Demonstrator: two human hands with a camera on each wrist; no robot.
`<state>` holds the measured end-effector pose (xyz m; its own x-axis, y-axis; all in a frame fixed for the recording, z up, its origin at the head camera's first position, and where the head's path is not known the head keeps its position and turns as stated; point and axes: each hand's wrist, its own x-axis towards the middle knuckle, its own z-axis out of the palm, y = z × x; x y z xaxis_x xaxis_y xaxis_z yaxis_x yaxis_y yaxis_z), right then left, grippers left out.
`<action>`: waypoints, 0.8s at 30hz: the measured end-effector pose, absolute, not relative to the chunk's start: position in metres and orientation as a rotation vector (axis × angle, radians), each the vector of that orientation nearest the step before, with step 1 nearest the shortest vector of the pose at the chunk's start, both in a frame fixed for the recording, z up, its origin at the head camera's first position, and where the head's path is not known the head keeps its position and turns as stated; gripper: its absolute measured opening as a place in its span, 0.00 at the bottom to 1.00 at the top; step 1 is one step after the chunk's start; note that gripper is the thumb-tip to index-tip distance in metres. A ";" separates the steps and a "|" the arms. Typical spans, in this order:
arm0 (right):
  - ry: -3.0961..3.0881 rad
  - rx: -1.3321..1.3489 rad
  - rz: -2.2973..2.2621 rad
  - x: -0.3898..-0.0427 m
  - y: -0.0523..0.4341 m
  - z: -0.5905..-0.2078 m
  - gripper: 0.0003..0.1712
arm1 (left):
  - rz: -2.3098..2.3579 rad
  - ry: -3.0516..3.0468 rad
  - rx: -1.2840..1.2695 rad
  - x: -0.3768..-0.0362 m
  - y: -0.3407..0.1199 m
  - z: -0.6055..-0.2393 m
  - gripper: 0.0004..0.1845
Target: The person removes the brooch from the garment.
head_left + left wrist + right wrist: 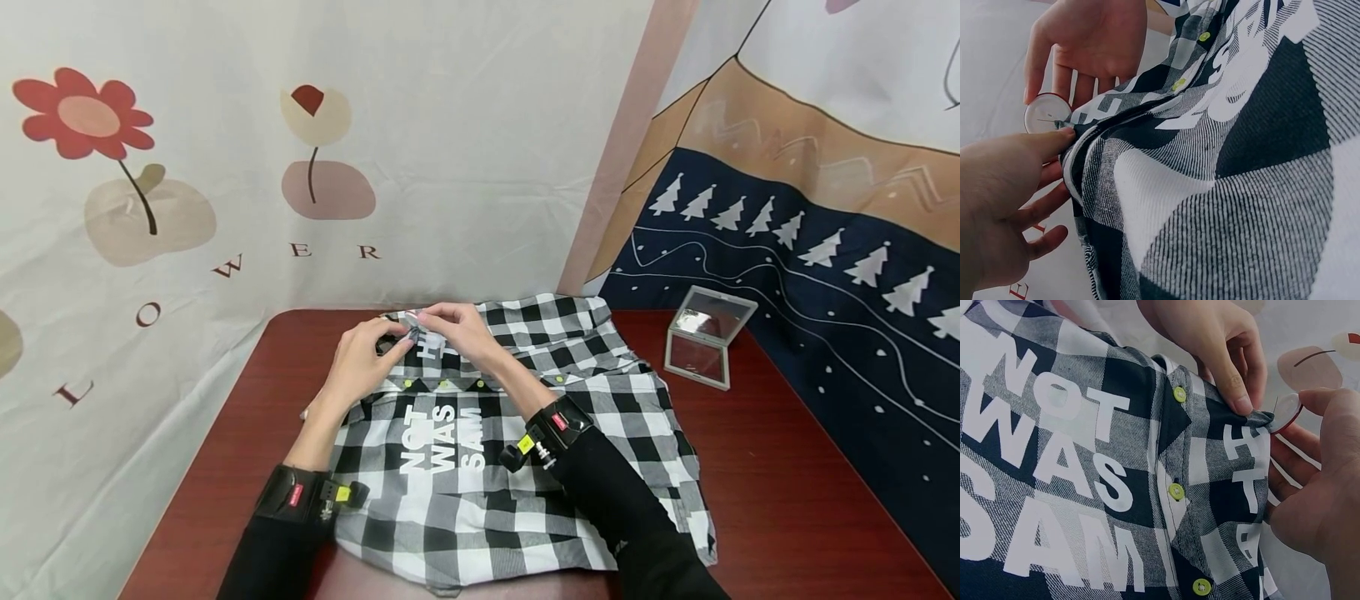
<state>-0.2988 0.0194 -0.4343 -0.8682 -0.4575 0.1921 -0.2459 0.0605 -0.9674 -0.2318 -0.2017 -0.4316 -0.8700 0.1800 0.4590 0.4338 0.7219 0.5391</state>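
**Both hands at the shirt's far edge, a round badge between them**

Your head view shows the whole layout: the checked shirt lies flat on the red-brown desk, its long axis running from the near edge to the far edge, with the printed words stacked along that axis and the hem end toward you. A small mirrored box stands open near the desk's far right corner, apart from the shirt. From here the badge is only a pale blur between your fingers.

Your wrist views supply it. A round white badge with a red rim sits at the shirt's far edge, its pin side visible. Your left hand pinches the fabric fold right beside the badge, thumb on top. Your right hand grips the badge by its rim, fingers curled behind it. Three yellow-green buttons run in a line across the shirt.
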 end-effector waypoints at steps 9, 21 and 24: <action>2.167 -0.705 -1.897 -0.295 0.019 -0.432 0.19 | -0.946 -2.528 -0.464 -0.233 -0.201 -0.433 0.06; 2.241 -0.761 -1.840 -0.297 0.020 -0.436 0.18 | -0.976 -2.520 -0.431 -0.233 -0.202 -0.433 0.06; 2.253 -0.776 -1.838 -0.297 0.021 -0.437 0.17 | -0.976 -2.519 -0.423 -0.234 -0.203 -0.433 0.05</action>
<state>-0.2971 0.0205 -0.4371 -0.8589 -0.4649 0.2148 -0.3039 0.1251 -0.9445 -0.2337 -0.2026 -0.4329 -0.8724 0.1321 0.4705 0.4146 0.7098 0.5695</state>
